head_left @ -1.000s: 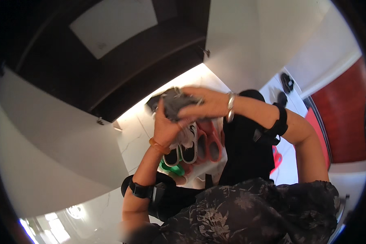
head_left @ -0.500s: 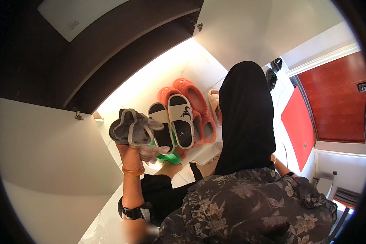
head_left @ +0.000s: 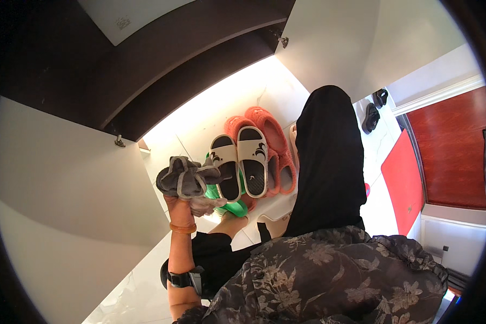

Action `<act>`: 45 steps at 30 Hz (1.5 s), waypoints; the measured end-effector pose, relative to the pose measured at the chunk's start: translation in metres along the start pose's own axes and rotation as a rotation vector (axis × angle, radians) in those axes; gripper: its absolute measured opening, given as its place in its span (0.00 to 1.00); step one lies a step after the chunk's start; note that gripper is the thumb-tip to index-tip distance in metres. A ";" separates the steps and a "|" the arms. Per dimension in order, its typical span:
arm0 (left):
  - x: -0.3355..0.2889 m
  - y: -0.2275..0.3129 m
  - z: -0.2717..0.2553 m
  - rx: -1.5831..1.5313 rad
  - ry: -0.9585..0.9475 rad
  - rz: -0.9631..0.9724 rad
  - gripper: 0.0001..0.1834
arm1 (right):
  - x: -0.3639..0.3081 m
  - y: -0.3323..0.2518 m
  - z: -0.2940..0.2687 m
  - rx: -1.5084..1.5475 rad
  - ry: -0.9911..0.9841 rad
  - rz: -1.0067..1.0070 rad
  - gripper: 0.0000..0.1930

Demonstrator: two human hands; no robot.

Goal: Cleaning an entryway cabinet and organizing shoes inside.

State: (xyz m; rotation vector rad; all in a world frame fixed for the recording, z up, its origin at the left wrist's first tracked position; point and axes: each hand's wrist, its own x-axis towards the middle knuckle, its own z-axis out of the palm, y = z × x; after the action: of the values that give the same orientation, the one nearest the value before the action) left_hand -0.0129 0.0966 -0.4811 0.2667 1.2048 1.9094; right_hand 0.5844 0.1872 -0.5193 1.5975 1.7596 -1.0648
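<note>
My left hand is closed on a pair of grey plush slippers, holding them up at the left of the other footwear. Its fingers are mostly hidden by the slippers. Just to the right, white slides with black footbeds lie side by side on the floor. Coral fluffy slippers stand behind and to the right of them. Green slippers show partly under and in front of the white slides, by my bare foot. My right hand is out of view.
Above the footwear runs a dark cabinet with white doors swung open on both sides. My bent knee hides part of a cream slipper. Black shoes, a red mat and a reddish-brown door are at right.
The whole view has shifted, so the footwear and cabinet sit further right. My left hand still holds the grey slippers. My right hand, partly visible beyond the knee before, has gone out of sight.
</note>
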 end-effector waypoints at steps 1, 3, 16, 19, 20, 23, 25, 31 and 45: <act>-0.001 0.000 -0.001 0.015 0.033 0.021 0.24 | -0.002 0.000 0.003 -0.031 -0.035 0.014 0.11; 0.000 0.002 0.001 0.023 0.034 0.002 0.24 | -0.006 0.000 0.009 -0.091 -0.107 0.046 0.11; 0.018 0.004 0.014 0.177 0.014 0.032 0.21 | -0.023 -0.016 -0.016 -0.550 -0.435 0.244 0.12; 0.030 -0.002 0.028 0.106 -0.102 0.131 0.21 | -0.012 -0.023 -0.057 -0.675 -0.435 0.293 0.12; 0.032 0.004 0.041 0.126 -0.125 0.099 0.23 | -0.009 -0.023 -0.074 -0.717 -0.431 0.314 0.12; 0.032 0.016 0.054 0.177 -0.136 0.134 0.25 | 0.004 -0.089 -0.160 -0.518 0.024 0.368 0.17; 0.035 0.020 0.073 0.201 -0.181 0.125 0.25 | -0.061 -0.226 -0.206 -0.154 0.547 -0.336 0.18; 0.038 0.060 0.159 0.252 -0.446 0.204 0.19 | -0.041 -0.372 -0.241 -0.075 0.373 -1.242 0.37; 0.152 0.114 0.252 0.532 -0.458 0.218 0.25 | 0.076 -0.508 -0.264 0.694 0.109 -1.300 0.14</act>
State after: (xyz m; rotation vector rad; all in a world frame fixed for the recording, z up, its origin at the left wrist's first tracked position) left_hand -0.0264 0.3509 -0.2943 1.0934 1.3750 1.5428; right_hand 0.1059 0.4539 -0.3343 0.5872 2.7293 -2.3680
